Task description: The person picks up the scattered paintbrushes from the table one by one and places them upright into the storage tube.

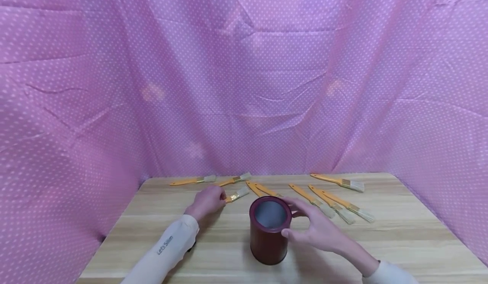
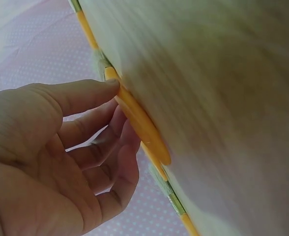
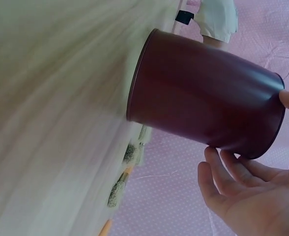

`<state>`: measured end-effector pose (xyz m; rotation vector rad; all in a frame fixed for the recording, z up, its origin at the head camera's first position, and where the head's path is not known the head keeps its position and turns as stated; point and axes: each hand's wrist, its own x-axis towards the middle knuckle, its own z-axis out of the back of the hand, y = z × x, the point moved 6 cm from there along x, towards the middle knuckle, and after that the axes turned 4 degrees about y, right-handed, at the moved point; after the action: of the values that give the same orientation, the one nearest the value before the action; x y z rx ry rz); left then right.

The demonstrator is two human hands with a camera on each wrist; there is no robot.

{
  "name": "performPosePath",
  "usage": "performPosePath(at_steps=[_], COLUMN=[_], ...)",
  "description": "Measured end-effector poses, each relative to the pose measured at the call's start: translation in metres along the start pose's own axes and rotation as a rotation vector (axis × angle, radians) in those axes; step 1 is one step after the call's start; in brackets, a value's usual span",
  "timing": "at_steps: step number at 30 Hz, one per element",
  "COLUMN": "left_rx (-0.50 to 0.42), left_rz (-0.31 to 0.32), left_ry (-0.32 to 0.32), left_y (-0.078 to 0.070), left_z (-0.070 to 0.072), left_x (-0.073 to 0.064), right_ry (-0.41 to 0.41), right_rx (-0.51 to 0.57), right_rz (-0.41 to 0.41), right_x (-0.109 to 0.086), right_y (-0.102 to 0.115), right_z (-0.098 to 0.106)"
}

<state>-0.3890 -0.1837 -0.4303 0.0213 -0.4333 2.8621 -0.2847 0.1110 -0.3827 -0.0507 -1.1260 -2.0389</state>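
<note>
My left hand (image 1: pixel 207 201) pinches the orange handle of a flat paintbrush (image 1: pixel 240 193) low over the wooden table, its pale bristles pointing away to the right. In the left wrist view, the thumb and fingertips meet on the paintbrush handle (image 2: pixel 140 123), with the other fingers curled beneath. A dark red cylindrical can (image 1: pixel 268 248) stands upright near the front middle, its top uncovered and grey inside. Around its upper right side, my right hand (image 1: pixel 319 228) grips it, thumb near and fingers on the far side. The right wrist view shows these fingertips at the rim end of the can (image 3: pixel 203 93).
Two more orange-handled paintbrushes (image 1: pixel 187 182) lie at the back left. Others (image 1: pixel 259 188) lie partly behind the can. Several paintbrushes (image 1: pixel 329 203) are spread at the right, one (image 1: pixel 335 180) near the back edge. Pink dotted cloth (image 1: pixel 244 85) surrounds the table (image 1: pixel 213 258).
</note>
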Motion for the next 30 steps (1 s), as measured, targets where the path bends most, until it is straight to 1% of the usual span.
performPosePath(at_steps=[5, 8, 11, 13, 15, 17, 19, 20, 22, 24, 26, 28, 30], left_rx=[-0.011, -0.035, -0.066, -0.072, -0.083, -0.101, -0.139, -0.173, -0.227, -0.265, -0.282, -0.263, -0.266], left_rz=[0.008, 0.003, -0.013, -0.041, -0.049, -0.048, -0.034, -0.015, -0.007, -0.019, -0.043, -0.085, -0.095], left_ry=[0.017, 0.035, 0.046, 0.036, 0.032, 0.024, 0.013, 0.017, 0.001, -0.024, -0.045, -0.087, -0.115], left_y=[0.006, 0.009, 0.012, 0.012, 0.012, 0.012, 0.011, 0.011, 0.008, 0.004, -0.001, -0.007, -0.013], left_z=[0.0, -0.002, -0.001, 0.001, 0.003, 0.006, 0.011, 0.013, 0.019, 0.027, 0.035, 0.045, 0.054], left_x=[0.001, 0.003, 0.003, 0.002, 0.001, -0.002, -0.006, -0.008, -0.012, -0.015, -0.017, -0.017, -0.018], right_ry=[-0.024, -0.041, -0.054, -0.063, -0.071, -0.083, -0.093, -0.095, -0.101, -0.1, -0.093, -0.087, -0.08], right_rx=[0.034, 0.04, 0.019, 0.004, -0.002, 0.015, 0.027, 0.033, 0.044, 0.032, 0.016, 0.001, 0.001], right_rz=[0.035, 0.009, -0.026, -0.048, -0.06, -0.071, -0.092, -0.099, -0.11, -0.129, -0.133, -0.132, -0.12], right_x=[0.011, 0.014, 0.016, 0.017, 0.019, 0.02, 0.02, 0.021, 0.021, 0.021, 0.022, 0.023, 0.024], right_y=[-0.007, -0.011, -0.013, -0.013, -0.01, -0.003, 0.004, 0.008, 0.012, 0.011, 0.004, -0.004, -0.011], right_z=[-0.001, -0.001, 0.0, 0.0, 0.0, 0.001, 0.003, 0.004, 0.005, 0.005, 0.003, 0.001, 0.0])
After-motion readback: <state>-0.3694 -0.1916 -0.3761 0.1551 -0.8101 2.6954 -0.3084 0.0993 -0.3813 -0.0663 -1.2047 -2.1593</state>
